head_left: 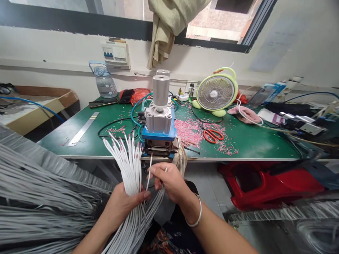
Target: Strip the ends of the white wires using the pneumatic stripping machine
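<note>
My left hand point(122, 204) is closed around a thick bundle of white wires point(129, 165) whose tips fan up toward the table edge. My right hand point(168, 181) pinches a single white wire point(149, 171) and holds its tip up just below the front of a small pneumatic machine point(160, 121). That machine has a blue plate and a silver cylinder and stands at the front edge of the green table point(251, 144). Pink insulation scraps point(189, 130) lie beside the machine.
Large bunches of white wires point(34, 190) lie at the left. Red scissors point(213, 135), a green fan point(215, 92), a steel ruler point(83, 128), a water bottle point(104, 81) and a phone point(103, 102) sit on the table. A red stool point(275, 183) stands under the table at right.
</note>
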Demonstrator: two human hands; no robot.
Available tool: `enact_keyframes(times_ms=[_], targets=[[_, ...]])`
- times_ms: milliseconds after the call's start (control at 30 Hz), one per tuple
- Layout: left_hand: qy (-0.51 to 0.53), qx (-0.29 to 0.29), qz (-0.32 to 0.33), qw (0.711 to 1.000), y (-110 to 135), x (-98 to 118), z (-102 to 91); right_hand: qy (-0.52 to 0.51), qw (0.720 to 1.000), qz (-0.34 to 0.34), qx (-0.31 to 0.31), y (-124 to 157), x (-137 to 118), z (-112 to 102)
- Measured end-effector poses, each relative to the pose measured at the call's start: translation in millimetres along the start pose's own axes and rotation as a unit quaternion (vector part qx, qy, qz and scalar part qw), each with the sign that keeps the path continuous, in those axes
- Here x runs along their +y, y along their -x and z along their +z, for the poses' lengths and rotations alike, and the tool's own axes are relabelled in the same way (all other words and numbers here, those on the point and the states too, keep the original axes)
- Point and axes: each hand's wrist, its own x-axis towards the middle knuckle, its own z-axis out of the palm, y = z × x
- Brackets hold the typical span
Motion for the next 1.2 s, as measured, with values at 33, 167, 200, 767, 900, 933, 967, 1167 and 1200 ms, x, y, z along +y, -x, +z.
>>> enact_keyframes(times_ms=[33, 167, 200, 767, 900, 933, 967, 1167, 1200], targets=[[-0.001, -0.004, 0.002, 1.0, 0.3, 0.3, -1.5, -0.008, 1.0, 0.002, 0.007, -0.9, -0.6, 0.6], [0.111, 0.045, -0.028, 0.992, 0.3, 5.7, -8.3, -0.093, 0.995, 0.005, 0.023, -4.6, -6.3, 0.4], [0.141, 0.063, -0.04, 0.987, 0.1, 8.1, -9.4, -0.113, 0.993, 0.011, 0.032, -5.8, -8.3, 0.3], [0.257, 0.095, -0.087, 0.958, -2.6, 12.0, -6.4, -0.076, 0.997, 0.009, -0.028, 2.6, -4.2, -12.5], [0.145, 0.068, -0.035, 0.986, -3.7, 3.9, -0.3, -0.028, 0.999, 0.005, -0.021, 4.9, -3.2, -4.3], [0.106, 0.055, -0.017, 0.993, -3.6, 3.2, 0.5, -0.011, 1.0, 0.009, -0.026, 4.4, -2.8, -1.2], [0.067, 0.035, -0.001, 0.997, -3.3, 3.1, 1.0, 0.006, 1.0, 0.011, -0.028, 3.5, -2.3, 1.7], [0.111, 0.079, -0.031, 0.99, -2.1, 16.4, -3.9, -0.085, 0.994, 0.035, 0.05, -5.1, -7.0, 6.0], [0.156, 0.098, -0.045, 0.982, -2.5, 20.2, -5.4, -0.115, 0.99, 0.041, 0.063, -7.1, -9.2, 5.1]])
